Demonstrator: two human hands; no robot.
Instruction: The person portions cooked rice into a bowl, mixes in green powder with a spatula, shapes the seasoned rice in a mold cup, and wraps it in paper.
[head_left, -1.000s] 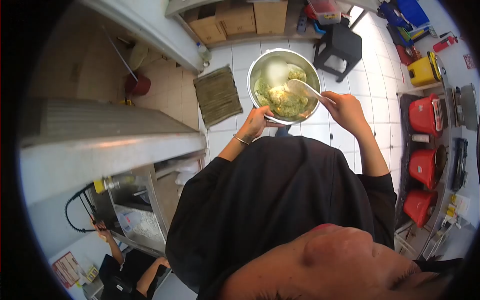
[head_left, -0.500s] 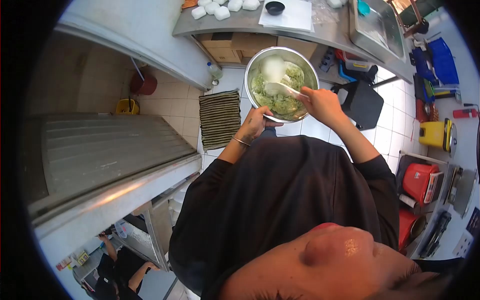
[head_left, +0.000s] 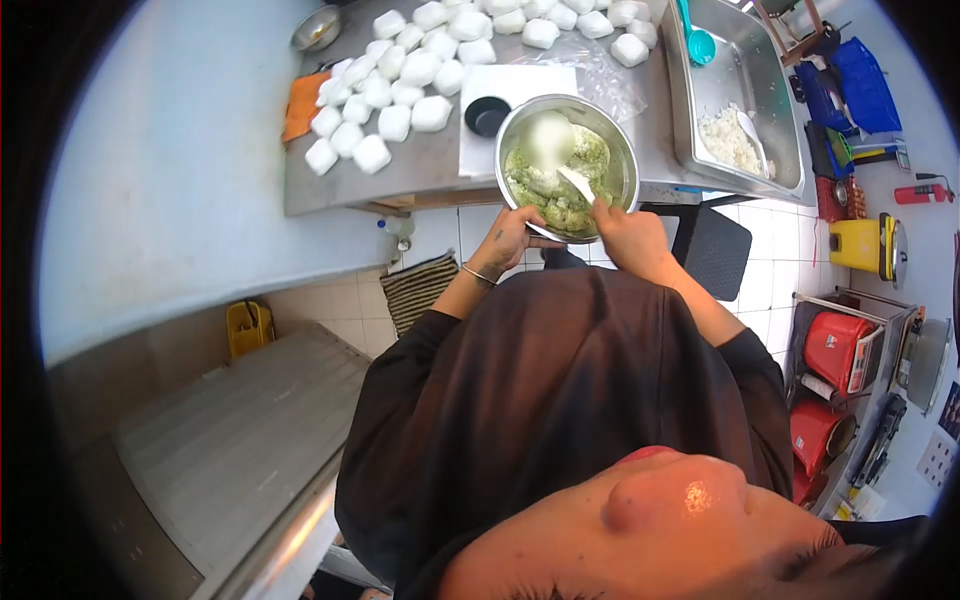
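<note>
A round metal bowl [head_left: 630,165] holds a green and white crumbly mixture [head_left: 570,210], with a pale, blurred round shape over its upper left part. My left hand [head_left: 508,240] grips the bowl's lower left rim, fingers underneath. In my right hand [head_left: 636,240] is a white spoon [head_left: 576,184], its far end in the mixture. The bowl is at the front edge of a steel table [head_left: 400,188]. Just left of it, a small black bowl [head_left: 487,117] rests on a white sheet [head_left: 480,160].
Several white wrapped packets [head_left: 420,68] cover the table's left part, beside an orange cloth [head_left: 303,106]. To the right, a deep metal tray [head_left: 690,130] holds white food and a teal scoop [head_left: 700,46]. A black stool [head_left: 722,250] stands below.
The view has shifted, bringing the steel table and its packets close behind the bowl. My right hand has moved left and down with the spoon. My left hand keeps its hold.
</note>
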